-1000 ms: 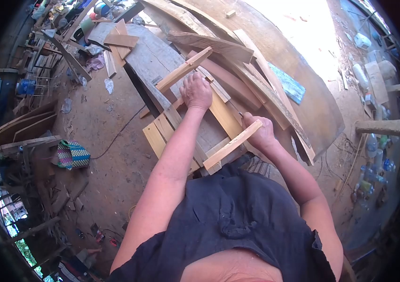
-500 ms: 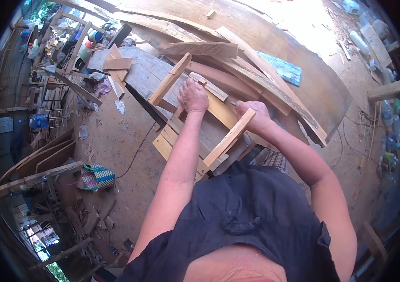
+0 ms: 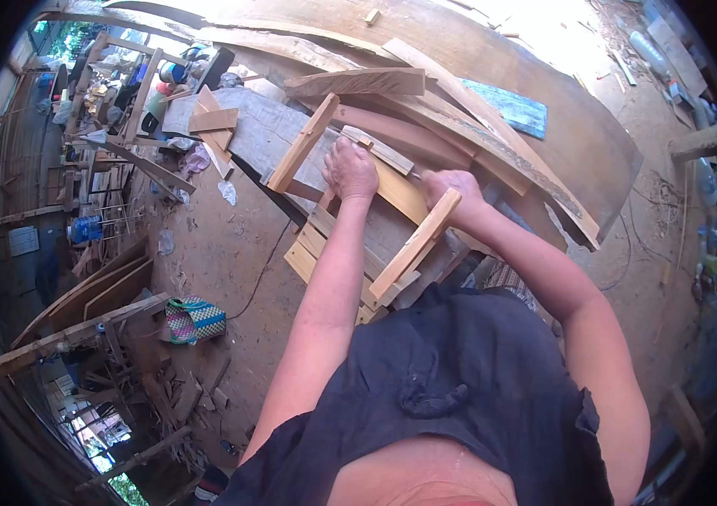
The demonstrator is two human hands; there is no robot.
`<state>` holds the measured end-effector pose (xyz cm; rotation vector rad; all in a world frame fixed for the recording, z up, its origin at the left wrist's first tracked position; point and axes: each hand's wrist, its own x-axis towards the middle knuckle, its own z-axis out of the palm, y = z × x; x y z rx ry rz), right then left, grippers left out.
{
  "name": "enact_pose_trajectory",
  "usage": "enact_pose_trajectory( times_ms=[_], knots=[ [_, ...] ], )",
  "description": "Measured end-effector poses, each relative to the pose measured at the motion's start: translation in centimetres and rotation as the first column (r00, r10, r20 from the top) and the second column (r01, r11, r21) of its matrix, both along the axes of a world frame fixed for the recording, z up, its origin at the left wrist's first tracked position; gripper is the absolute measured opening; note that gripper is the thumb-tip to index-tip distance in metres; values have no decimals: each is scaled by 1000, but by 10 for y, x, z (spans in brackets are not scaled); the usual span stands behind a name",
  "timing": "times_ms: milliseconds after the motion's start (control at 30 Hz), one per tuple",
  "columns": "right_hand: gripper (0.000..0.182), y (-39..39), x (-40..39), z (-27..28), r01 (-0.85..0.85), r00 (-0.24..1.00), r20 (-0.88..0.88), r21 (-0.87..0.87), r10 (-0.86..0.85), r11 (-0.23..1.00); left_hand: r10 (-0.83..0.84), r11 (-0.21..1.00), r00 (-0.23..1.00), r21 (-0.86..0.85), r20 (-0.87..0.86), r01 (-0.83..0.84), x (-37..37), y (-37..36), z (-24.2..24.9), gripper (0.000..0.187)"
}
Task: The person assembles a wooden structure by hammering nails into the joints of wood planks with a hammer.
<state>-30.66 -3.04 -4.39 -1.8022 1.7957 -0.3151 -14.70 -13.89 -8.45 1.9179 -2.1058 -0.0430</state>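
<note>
My left hand (image 3: 351, 169) is closed over the far rail of a small wooden frame (image 3: 416, 246), beside a short wooden block (image 3: 378, 150). My right hand (image 3: 451, 191) is a fist at the rail's right end, around a tool with a thin dark shaft (image 3: 414, 175); its handle is hidden in my fingers. The shaft points left at the end of the block. Two upright wooden bars (image 3: 304, 143) stand on either side of my hands. Pale slats (image 3: 303, 257) show by my left forearm. The frame rests on a thick grey plank (image 3: 261, 126).
Long rough boards (image 3: 468, 139) lie beyond the frame, with a blue-painted board (image 3: 506, 108) among them. Crossed wood offcuts (image 3: 213, 122) sit on the plank's far left. A woven basket (image 3: 195, 320) and a dark cord (image 3: 261, 274) lie on the dirt floor, left.
The camera view has turned slightly, so the surroundings sit differently. Both hands keep their places on the frame; my right hand looks slightly turned around the tool.
</note>
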Motion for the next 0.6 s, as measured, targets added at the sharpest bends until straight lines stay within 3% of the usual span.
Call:
enact_pose_trajectory(
  times_ms=[133,333,600],
  knots=[
    [15,25,-11,-3,34,999,43,-70,-32,997,-14,1000,1000,-10,8,14,2,-2,-4,23],
    [18,-54,25,-10,-3,999,32,-58,5,998,-13,1000,999,7,47,13,-1,-1,4,24],
    [17,16,-9,-5,9,1000,7,15,-9,1000,0,1000,999,19,34,-1,0,-2,0,23]
  ],
)
